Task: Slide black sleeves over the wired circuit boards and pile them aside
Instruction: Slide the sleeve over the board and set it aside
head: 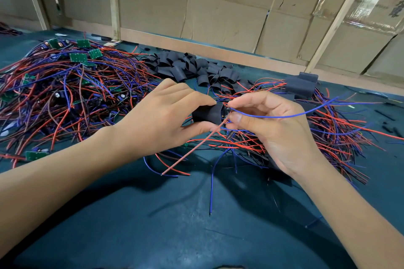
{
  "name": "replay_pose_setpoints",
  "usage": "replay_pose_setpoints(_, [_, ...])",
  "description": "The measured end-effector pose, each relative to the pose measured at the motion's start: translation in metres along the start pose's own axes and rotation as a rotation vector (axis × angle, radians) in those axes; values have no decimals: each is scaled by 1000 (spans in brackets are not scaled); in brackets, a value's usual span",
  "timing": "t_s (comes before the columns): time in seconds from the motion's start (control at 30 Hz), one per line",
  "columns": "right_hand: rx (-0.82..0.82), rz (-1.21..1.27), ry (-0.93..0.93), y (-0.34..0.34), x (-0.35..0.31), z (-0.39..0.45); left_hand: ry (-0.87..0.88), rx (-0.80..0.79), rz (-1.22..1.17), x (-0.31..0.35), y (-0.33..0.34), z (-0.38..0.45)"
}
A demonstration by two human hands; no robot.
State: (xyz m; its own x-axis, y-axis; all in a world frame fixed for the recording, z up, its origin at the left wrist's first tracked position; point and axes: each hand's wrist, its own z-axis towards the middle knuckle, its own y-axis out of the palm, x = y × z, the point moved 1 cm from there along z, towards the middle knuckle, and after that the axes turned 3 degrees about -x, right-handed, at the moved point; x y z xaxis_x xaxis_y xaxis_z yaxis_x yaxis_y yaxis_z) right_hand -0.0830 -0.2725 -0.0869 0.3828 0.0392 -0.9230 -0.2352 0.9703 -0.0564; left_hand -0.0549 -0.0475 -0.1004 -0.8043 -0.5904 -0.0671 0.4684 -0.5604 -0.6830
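- At the centre of the frame, a worker's left hand [168,113] pinches a black sleeve [207,114] between thumb and fingertips, just above a dark green table mat [153,225].
- The right hand [269,124], touching the sleeve's open end, has its fingers curled round a blue wire [284,116] and a red wire [192,148]; the circuit board [225,112] shows only as a dark sliver at the sleeve's mouth.
- The sleeve looks light, thin and soft, likely to collapse if squeezed flat, so a hold at its edges should keep the mouth open. The wires appear limp and springy; the board, probably stiff and fragile at its solder joints, is better drawn by the leads close to it.
- Counted: one sleeve in hand; dozens of loose sleeves [192,67] heaped at upper centre, too many to number.
- Bare green boards [78,57] tangled in wire fill the left; about eight show plainly.
- Sleeved units [300,87] pile at right, count unclear.
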Motion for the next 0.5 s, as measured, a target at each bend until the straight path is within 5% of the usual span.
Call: replay_pose_setpoints(0.5, [-16, -189, -2, 4, -5, -5, 3, -11, -25, 8, -3, 1])
